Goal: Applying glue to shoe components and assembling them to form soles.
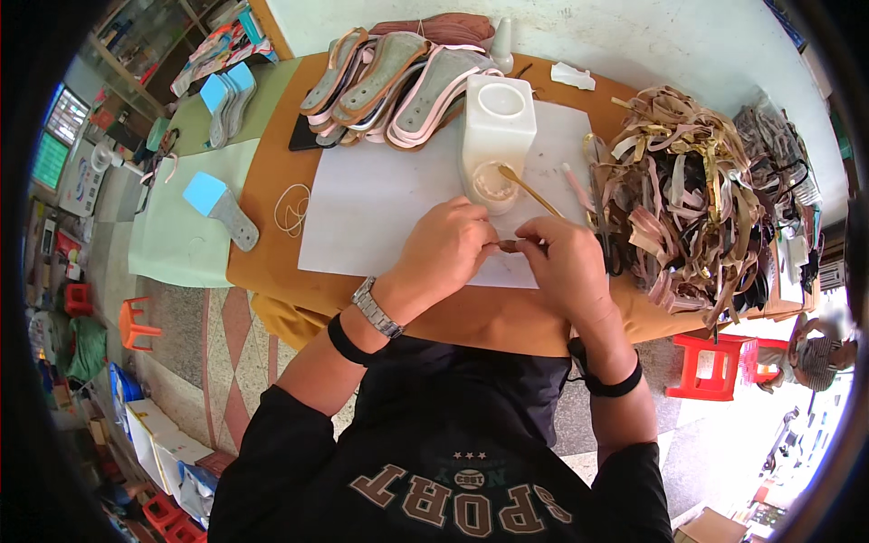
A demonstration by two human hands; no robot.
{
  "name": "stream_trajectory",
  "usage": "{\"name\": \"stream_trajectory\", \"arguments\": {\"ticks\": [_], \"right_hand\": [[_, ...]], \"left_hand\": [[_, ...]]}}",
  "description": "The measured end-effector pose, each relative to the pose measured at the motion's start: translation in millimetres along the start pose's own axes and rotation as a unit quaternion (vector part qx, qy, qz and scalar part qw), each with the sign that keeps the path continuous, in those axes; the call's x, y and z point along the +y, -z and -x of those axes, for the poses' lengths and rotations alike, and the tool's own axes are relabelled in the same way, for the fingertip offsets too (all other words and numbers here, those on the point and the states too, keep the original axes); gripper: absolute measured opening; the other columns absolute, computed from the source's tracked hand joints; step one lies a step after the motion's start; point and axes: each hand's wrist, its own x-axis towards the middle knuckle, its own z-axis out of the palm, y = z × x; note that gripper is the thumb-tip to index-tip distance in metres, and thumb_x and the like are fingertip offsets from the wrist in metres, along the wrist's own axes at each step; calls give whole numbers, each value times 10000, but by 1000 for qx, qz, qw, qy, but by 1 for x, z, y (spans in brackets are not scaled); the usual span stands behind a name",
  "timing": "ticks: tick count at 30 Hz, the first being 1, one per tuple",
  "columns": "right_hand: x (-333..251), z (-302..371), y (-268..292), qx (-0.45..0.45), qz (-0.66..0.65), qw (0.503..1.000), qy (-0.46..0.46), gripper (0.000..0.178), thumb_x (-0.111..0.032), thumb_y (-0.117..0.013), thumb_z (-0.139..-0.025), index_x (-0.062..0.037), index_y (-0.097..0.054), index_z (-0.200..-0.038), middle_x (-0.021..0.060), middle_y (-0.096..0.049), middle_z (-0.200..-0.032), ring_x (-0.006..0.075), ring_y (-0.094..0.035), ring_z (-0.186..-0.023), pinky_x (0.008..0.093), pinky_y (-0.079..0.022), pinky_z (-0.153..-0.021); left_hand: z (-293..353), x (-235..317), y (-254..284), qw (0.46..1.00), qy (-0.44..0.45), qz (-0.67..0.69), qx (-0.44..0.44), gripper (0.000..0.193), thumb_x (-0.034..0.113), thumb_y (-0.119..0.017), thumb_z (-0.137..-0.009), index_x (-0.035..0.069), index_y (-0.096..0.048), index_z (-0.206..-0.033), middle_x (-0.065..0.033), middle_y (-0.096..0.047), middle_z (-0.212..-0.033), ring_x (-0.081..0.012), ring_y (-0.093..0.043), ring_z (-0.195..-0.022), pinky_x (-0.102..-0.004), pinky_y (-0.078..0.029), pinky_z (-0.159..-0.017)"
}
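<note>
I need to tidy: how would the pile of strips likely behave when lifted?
The pile of strips is probably floppy, since many ends droop and curl. Lifting one may drag others, as they overlap and tangle.

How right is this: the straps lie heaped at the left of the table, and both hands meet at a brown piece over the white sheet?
The side is wrong: the head view shows the straps heaped at the right of the table. Left hand and right hand meet at a brown piece over the white sheet.
</note>
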Motion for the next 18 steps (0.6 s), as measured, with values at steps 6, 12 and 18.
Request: {"name": "stream_trajectory", "arguments": {"ticks": [6, 12, 18], "right_hand": [[10, -8, 21, -105, -131, 978, -123, 162, -74, -765, -887, -24, -786, -1040, 169, -796, -937, 318, -774, -840, 378, -595, -779], [18, -10, 27, -152, -163, 966, -134, 186, -49, -805, -857, 1, -781, -1035, 141, -786, -880, 202, -734, -774, 335, -571, -740], [41, -6, 21, -131, -233, 949, -169, 144, -50, -795, -888, 30, -763, -1003, 46, -749, -827, 100, -648, -752, 291, -533, -708]], "left_hand": [[-2, 1, 1, 1000, 9, 4, -2, 90, 68, -827, -809, 34, -798, -886, -88, -684, -861, -318, -639, -896, -431, -548, -822], [-1, 0, 0, 1000, 1, 11, 5, 85, 68, -831, -807, 31, -794, -874, -93, -679, -852, -319, -639, -897, -429, -546, -827], [-1, -1, -2, 1000, 8, 4, -4, 86, 57, -835, -798, 26, -791, -865, -95, -677, -845, -317, -638, -901, -427, -544, -826]]}}
